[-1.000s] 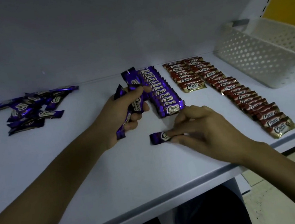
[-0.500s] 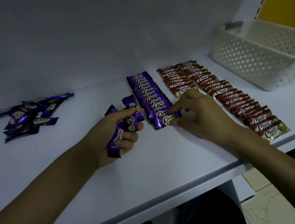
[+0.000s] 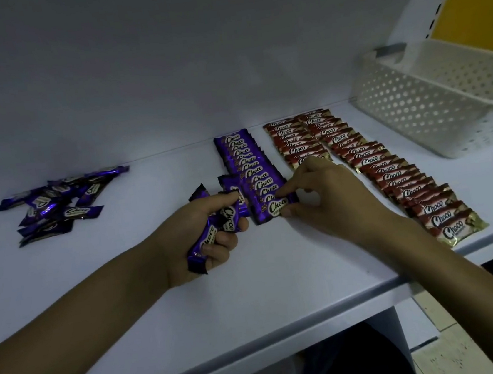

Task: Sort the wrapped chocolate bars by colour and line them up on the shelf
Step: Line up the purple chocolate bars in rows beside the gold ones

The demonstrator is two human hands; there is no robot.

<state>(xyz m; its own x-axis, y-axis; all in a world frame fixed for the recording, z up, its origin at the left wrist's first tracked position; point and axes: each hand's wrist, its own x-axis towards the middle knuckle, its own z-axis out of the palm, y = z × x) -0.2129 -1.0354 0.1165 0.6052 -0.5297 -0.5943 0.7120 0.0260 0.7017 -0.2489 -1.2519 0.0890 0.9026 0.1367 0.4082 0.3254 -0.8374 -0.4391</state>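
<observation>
Fingertips of the right hand (image 3: pixel 329 199) pinch the front purple bar (image 3: pixel 275 208), which lies crosswise at the near end of the purple row (image 3: pixel 249 165) on the shelf (image 3: pixel 281 290). Just left of it, the left hand (image 3: pixel 196 238) grips spare purple bars (image 3: pixel 227 216), the likely next supply.

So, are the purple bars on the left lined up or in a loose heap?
A loose heap: the left purple bars overlap and point different ways, apart from the neat purple row.
</observation>
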